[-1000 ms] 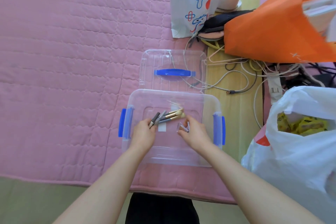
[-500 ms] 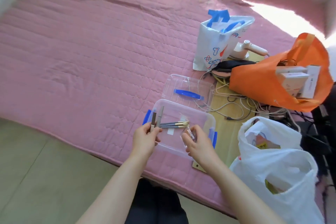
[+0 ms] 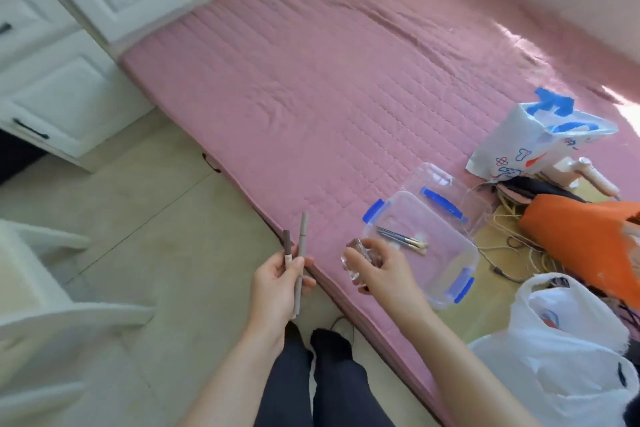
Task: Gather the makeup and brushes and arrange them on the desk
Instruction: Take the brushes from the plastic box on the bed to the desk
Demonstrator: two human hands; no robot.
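Note:
My left hand (image 3: 277, 282) grips two makeup pencils (image 3: 300, 253), a short brown one and a long grey one, held upright over the floor. My right hand (image 3: 379, 270) holds a small clear case (image 3: 356, 258) beside the near corner of the clear plastic box (image 3: 446, 274) with blue latches. Several makeup brushes (image 3: 401, 241) with pale tips lie inside that box, which sits on the pink mat's edge.
The box's clear lid (image 3: 450, 198) with a blue handle lies behind it. An orange bag (image 3: 581, 239), a white printed bag (image 3: 533, 142), a white plastic bag (image 3: 561, 350) and tangled cables (image 3: 509, 243) crowd the right. White cabinets (image 3: 69, 45) and a white chair (image 3: 41, 288) stand left.
Both hands have lifted out of the box and drawn back toward me, the left with the pencils, the right with the clear case. The view has swung left, showing floor, cabinets and chair.

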